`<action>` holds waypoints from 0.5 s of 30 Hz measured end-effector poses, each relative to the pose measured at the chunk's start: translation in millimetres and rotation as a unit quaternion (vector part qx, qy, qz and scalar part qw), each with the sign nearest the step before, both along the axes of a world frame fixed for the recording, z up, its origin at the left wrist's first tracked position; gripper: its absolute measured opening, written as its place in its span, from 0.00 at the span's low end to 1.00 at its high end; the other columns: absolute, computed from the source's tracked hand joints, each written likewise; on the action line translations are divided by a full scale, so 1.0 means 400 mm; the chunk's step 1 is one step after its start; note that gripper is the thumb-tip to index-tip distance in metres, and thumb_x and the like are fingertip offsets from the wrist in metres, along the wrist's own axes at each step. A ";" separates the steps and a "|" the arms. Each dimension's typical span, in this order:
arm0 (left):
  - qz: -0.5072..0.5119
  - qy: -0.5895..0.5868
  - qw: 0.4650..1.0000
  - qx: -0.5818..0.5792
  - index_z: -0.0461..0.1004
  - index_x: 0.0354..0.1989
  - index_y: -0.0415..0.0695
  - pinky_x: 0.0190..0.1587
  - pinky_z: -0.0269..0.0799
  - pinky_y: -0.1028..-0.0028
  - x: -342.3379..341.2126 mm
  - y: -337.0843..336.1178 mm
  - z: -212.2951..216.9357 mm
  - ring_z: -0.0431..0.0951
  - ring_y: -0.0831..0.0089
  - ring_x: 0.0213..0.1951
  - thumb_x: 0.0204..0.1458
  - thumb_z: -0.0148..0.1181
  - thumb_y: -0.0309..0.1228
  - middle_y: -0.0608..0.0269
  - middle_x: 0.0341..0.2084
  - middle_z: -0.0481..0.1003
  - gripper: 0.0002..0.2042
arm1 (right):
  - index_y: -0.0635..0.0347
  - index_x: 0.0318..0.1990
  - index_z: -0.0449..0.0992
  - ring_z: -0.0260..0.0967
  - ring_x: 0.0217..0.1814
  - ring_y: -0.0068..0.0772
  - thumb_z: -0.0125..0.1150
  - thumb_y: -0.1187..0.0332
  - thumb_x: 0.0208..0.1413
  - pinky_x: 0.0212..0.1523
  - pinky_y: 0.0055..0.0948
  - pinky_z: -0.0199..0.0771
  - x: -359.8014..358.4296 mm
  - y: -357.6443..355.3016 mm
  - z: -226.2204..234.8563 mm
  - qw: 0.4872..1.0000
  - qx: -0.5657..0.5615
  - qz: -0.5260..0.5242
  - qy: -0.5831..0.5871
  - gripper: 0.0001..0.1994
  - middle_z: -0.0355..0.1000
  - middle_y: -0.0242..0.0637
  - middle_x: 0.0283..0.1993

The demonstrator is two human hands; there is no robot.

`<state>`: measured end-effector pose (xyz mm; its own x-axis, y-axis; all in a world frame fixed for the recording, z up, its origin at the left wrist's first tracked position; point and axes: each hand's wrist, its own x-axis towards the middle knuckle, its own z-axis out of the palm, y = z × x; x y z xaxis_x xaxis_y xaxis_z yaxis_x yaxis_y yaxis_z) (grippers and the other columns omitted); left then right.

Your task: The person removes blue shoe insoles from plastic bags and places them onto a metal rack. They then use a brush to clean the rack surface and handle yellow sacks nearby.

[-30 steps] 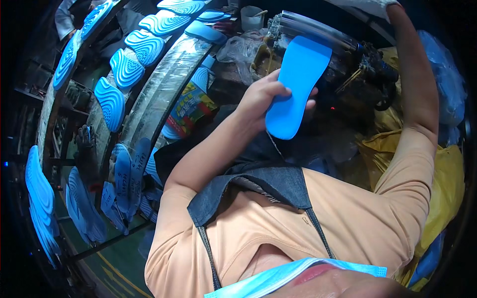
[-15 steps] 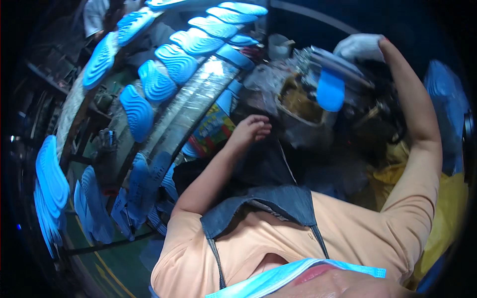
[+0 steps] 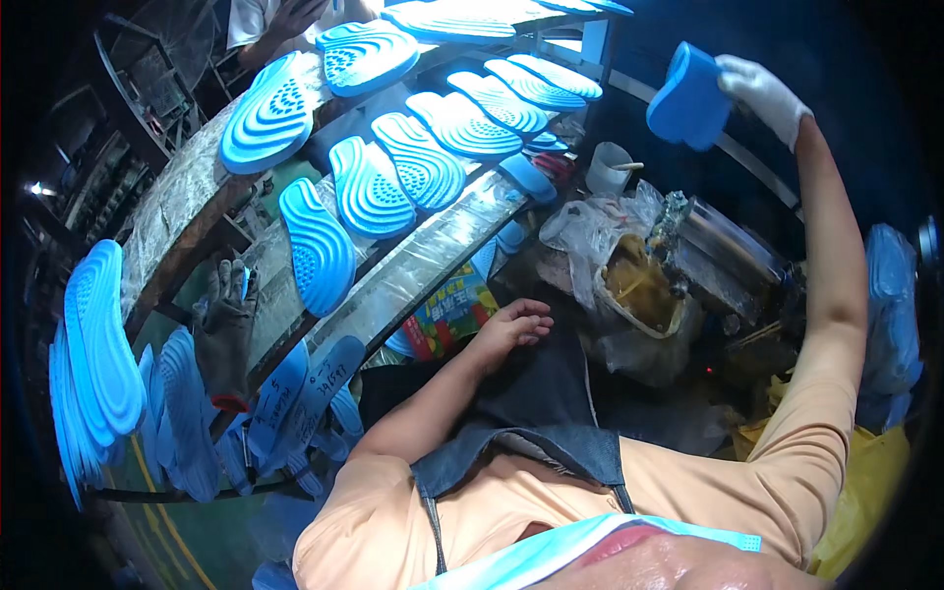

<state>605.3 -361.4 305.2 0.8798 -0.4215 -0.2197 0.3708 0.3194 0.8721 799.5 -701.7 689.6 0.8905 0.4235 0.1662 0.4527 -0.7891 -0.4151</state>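
Blue insole (image 3: pixel 688 98), leftward from gripping right fingers (image 3: pixel 737 76); long axis foreshortened, unclear; left fingers (image 3: pixel 532 311) half-open

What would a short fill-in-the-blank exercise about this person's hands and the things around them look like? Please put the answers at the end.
1. Only the person's ____ hand wears a glove.
2. The gloved hand holds an insole coloured ____.
3. The bare hand visibly holds ____.
4. In the picture, the shiny cylinder appears ____ (higher/lower) than the held insole.

Missing words: right; blue; nothing; lower.
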 end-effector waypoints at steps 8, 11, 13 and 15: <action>-0.049 -0.029 0.998 0.025 0.66 0.59 0.44 0.48 0.68 0.76 0.019 0.041 -0.002 0.74 0.76 0.48 0.60 0.52 0.32 0.60 0.50 0.74 0.18 | 0.53 0.43 0.80 0.72 0.39 0.31 0.56 0.62 0.57 0.41 0.32 0.71 0.233 0.365 0.111 0.911 0.357 0.144 0.149 0.11 0.76 0.35 0.36; -0.062 -0.034 0.997 0.027 0.67 0.59 0.44 0.48 0.67 0.77 0.046 0.040 -0.016 0.74 0.77 0.47 0.60 0.52 0.32 0.60 0.50 0.74 0.18 | 0.53 0.42 0.80 0.71 0.35 0.30 0.56 0.59 0.57 0.36 0.32 0.70 0.325 0.442 0.133 0.982 0.164 0.047 0.076 0.12 0.75 0.34 0.32; -0.031 -0.015 0.999 0.037 0.67 0.58 0.44 0.47 0.68 0.77 0.043 0.071 -0.018 0.74 0.78 0.46 0.60 0.53 0.32 0.62 0.49 0.74 0.18 | 0.54 0.41 0.80 0.72 0.35 0.31 0.56 0.57 0.56 0.35 0.32 0.69 0.281 0.606 0.122 0.989 -0.116 -0.037 -0.085 0.14 0.76 0.34 0.32; -0.044 -0.018 0.999 0.023 0.68 0.57 0.45 0.45 0.68 0.78 0.058 0.057 -0.018 0.74 0.79 0.45 0.60 0.54 0.32 0.63 0.47 0.74 0.17 | 0.55 0.42 0.80 0.72 0.36 0.32 0.57 0.57 0.54 0.36 0.33 0.69 0.297 0.641 0.132 0.990 -0.076 -0.072 -0.090 0.15 0.77 0.35 0.34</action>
